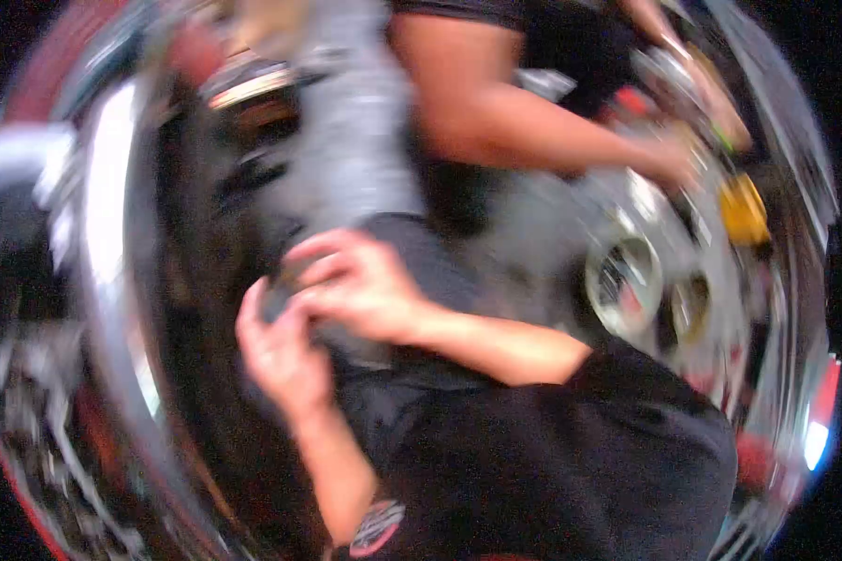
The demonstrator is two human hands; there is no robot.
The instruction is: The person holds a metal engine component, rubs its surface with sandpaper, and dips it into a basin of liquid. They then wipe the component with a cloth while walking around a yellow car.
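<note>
My left hand (288, 360) and my right hand (354, 288) meet in front of my body, fingers curled towards each other. Between their fingertips is a small dark object (279, 294), too blurred to name. Both hands appear to grip it, and the fingers hide part of it. Below them are my dark clothes (552, 458).
Close by on the far side, another person's bare arm (505, 122) reaches right, its hand (669, 161) over a grey surface (533, 224). A round pale-rimmed container (624, 285) and a yellow object (744, 210) are at right. Motion smears the surroundings.
</note>
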